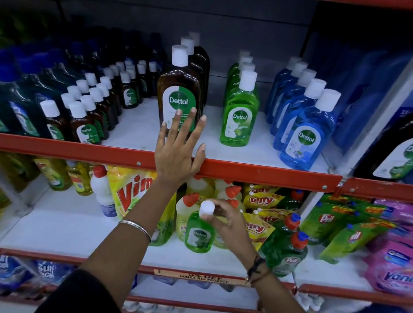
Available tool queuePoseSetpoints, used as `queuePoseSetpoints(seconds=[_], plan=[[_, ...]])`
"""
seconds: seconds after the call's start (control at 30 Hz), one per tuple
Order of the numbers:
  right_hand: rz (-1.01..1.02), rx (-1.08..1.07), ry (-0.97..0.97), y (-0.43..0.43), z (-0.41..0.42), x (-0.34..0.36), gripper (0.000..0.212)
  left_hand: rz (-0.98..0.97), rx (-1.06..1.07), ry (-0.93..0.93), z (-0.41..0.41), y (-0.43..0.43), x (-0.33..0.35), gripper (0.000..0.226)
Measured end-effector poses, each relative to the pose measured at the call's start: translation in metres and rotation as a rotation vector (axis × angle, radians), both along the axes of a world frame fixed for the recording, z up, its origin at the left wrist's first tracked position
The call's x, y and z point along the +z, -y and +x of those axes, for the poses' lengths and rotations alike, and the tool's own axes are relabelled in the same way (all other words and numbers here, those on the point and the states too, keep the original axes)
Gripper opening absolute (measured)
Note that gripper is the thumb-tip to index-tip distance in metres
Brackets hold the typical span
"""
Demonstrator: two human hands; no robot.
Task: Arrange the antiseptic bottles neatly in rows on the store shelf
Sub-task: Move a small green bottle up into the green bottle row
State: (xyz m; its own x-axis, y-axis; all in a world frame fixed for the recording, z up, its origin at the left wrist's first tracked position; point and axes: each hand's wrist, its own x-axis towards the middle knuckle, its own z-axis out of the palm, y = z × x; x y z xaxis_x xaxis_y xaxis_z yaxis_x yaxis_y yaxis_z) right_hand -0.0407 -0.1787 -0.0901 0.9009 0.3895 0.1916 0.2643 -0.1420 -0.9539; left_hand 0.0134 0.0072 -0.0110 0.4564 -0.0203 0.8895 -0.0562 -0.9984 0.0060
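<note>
On the upper white shelf [256,152] stand rows of antiseptic bottles with white caps: small brown ones [85,124] at left, large brown ones [179,90] in the middle, green ones [239,114], and blue ones [303,130] at right. My left hand [178,153] is open with spread fingers, its fingertips against the front large brown bottle's label. My right hand [229,221] is lower, in front of the shelf below, gripping a small green antiseptic bottle [199,234] by its white cap and neck; the bottle hangs upright.
A red shelf edge [261,174] runs across under the antiseptic rows. The lower shelf holds yellow dish-liquid pouches [134,189], white and yellow bottles, green Pril bottles [289,250] and pink packs [397,263]. A big dark bottle [400,149] stands in the neighbouring bay at right.
</note>
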Motion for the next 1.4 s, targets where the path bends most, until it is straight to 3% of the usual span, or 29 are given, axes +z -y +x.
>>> queuePoseSetpoints(seconds=[0.3, 0.57, 0.93, 1.4], plan=[[0.264, -0.05, 0.261, 0.035, 0.005, 0.139, 0.029, -0.008, -0.011, -0.029, -0.002, 0.0, 0.003, 0.055], [0.36, -0.211, 0.492, 0.029, 0.046, 0.218, 0.022, -0.005, -0.009, -0.013, 0.0, -0.002, 0.0, 0.055], [0.152, -0.36, 0.465, 0.015, 0.096, 0.202, 0.032, -0.011, 0.0, -0.023, 0.003, -0.004, -0.003, 0.056], [0.192, -0.336, 0.506, 0.041, 0.073, 0.201, 0.042, -0.045, -0.011, -0.091, -0.005, 0.002, 0.004, 0.056]])
